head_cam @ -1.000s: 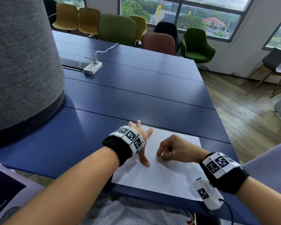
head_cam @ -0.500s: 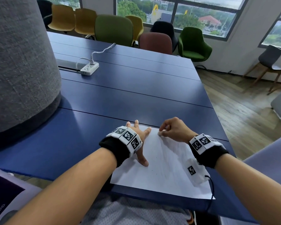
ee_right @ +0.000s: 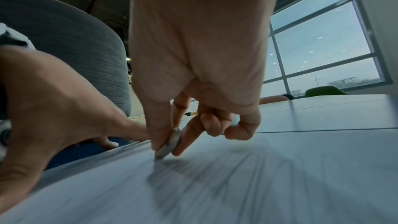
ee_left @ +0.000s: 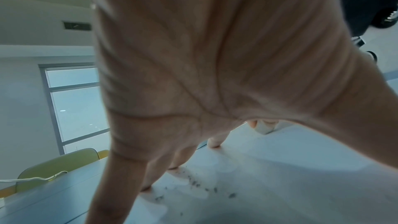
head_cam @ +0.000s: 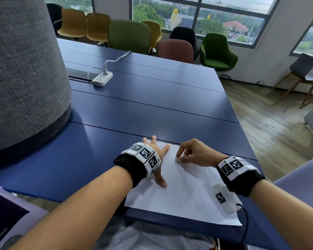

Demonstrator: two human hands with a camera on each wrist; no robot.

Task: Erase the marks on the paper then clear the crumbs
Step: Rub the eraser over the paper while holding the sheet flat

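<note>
A white sheet of paper [head_cam: 184, 195] lies at the near edge of the blue table [head_cam: 152, 109]. My left hand [head_cam: 158, 156] presses flat on the sheet's left part with fingers spread. My right hand [head_cam: 190, 152] pinches a small white eraser [head_cam: 178, 160] between thumb and fingers and holds its tip on the paper near the far edge. In the right wrist view the eraser [ee_right: 169, 144] touches the paper [ee_right: 215, 185] above faint grey pencil strokes [ee_right: 193, 173]. Dark crumbs [ee_left: 193, 183] lie on the paper [ee_left: 280, 176] by my left fingers [ee_left: 120, 176].
A large grey fabric-covered column [head_cam: 22, 73] stands on the table's left. A white power strip [head_cam: 102, 78] with its cable lies further back. Coloured chairs [head_cam: 129, 35] line the far side under the windows. Wooden floor [head_cam: 271, 134] lies to the right.
My right hand with the eraser went from the middle of the sheet to the far edge, then came back a little. The left hand stayed pressed on the paper.
</note>
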